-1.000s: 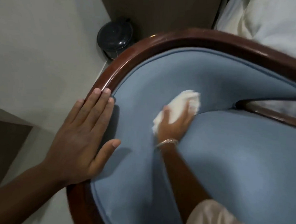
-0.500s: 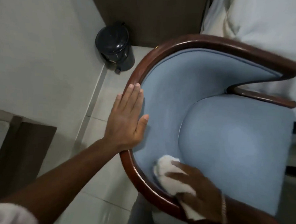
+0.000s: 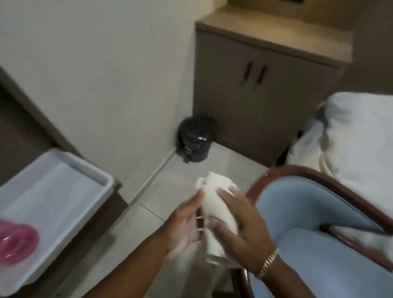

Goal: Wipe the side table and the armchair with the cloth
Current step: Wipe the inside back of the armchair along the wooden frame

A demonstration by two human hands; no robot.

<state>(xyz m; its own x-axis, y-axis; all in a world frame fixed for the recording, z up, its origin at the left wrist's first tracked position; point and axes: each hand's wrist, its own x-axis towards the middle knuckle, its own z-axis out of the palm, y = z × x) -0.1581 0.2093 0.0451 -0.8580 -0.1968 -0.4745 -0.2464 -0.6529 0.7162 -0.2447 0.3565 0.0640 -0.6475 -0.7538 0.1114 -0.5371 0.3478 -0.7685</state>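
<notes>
A white cloth (image 3: 213, 195) is held between both hands in front of me, above the tiled floor. My left hand (image 3: 184, 225) cups it from the left with fingers spread under it. My right hand (image 3: 241, 224), with a bracelet at the wrist, presses on it from the right. The blue armchair (image 3: 323, 235) with its dark wooden rim stands at the right, apart from both hands. The dark side table (image 3: 110, 210) stands at the left, carrying a white tray (image 3: 52, 191).
A pink plastic thing (image 3: 8, 241) lies on the tray at the far left. A small black bin (image 3: 196, 137) stands in the corner by a brown cabinet (image 3: 262, 84). White bedding (image 3: 362, 139) lies behind the armchair.
Both hands have left the armchair: the left came off the wooden rim, the right lifted the cloth off the upholstery. They now meet on the cloth over the floor. The view has swung up and left.
</notes>
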